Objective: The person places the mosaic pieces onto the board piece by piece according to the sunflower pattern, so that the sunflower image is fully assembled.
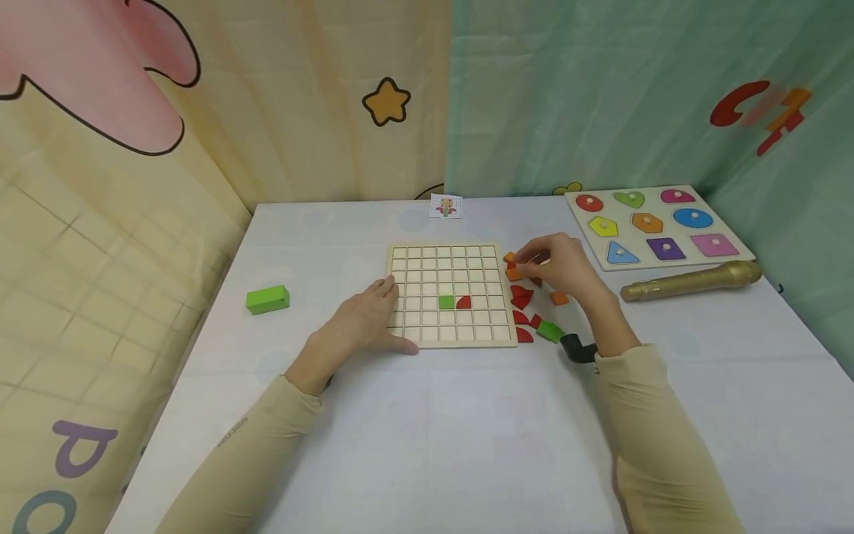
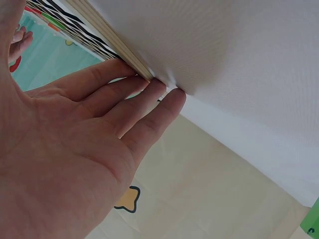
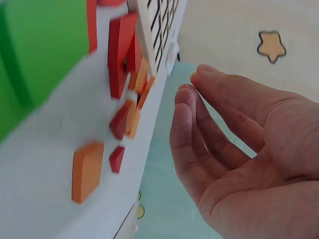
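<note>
Two bare hands work at a gridded wooden board on a white worktop. The left hand lies at the left edge of the board, its fingers straight and touching that edge, thumb spread out at the near side; it grips nothing. The right hand is over loose pieces just beyond the board's right edge, fingers loosely bent and fingertips brought near the thumb in a narrow gap; the right wrist view shows no piece between them.

Between the hands, on the board, sit a green square and, just right of it, a red quarter-round piece. Below the right hand's fingertips is an orange piece; another orange piece lies under the palm side, apart from the others. Nearer the person than the right hand, red quarter-rounds run along the board's edge, with green pieces beside them.

Left of the left hand stands a green block. Beyond both hands is a small printed card. Right of the right hand lie a knobbed shape puzzle and a gold microphone-shaped object.
</note>
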`<state>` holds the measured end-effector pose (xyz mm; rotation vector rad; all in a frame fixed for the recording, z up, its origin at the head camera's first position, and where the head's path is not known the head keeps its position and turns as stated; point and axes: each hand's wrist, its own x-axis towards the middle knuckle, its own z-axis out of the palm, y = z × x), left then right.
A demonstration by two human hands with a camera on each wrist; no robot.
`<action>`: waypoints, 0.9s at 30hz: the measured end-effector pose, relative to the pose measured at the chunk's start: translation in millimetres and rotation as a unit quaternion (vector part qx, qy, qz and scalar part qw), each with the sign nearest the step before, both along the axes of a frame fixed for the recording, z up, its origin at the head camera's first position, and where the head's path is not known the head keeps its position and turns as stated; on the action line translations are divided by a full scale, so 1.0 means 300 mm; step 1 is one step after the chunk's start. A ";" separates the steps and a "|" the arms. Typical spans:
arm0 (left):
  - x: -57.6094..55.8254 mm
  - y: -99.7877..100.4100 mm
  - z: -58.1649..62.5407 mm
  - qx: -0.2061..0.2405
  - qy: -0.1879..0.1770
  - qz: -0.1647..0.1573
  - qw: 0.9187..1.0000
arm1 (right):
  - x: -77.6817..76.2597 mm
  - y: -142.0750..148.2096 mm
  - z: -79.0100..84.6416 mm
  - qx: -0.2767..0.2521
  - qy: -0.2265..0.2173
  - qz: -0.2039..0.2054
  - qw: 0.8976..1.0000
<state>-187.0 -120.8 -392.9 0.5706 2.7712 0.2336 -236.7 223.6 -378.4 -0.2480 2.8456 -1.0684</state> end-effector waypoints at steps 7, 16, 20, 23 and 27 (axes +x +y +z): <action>0.006 -0.001 0.004 0.002 0.008 -0.007 1.000 | -0.020 0.052 -0.022 0.041 -0.054 0.009 0.998; 0.004 0.000 0.005 0.003 0.010 -0.009 1.000 | -0.019 0.018 -0.053 0.054 -0.069 0.009 0.996; 0.005 0.000 0.003 0.002 0.014 -0.013 1.000 | -0.015 0.015 -0.054 0.051 -0.081 0.012 0.995; 0.006 0.001 0.005 0.002 0.015 -0.012 1.000 | -0.016 0.015 -0.053 0.050 -0.083 0.021 0.995; 0.005 -0.001 0.006 0.003 0.010 -0.008 1.000 | -0.017 0.017 -0.038 0.044 -0.081 0.034 0.995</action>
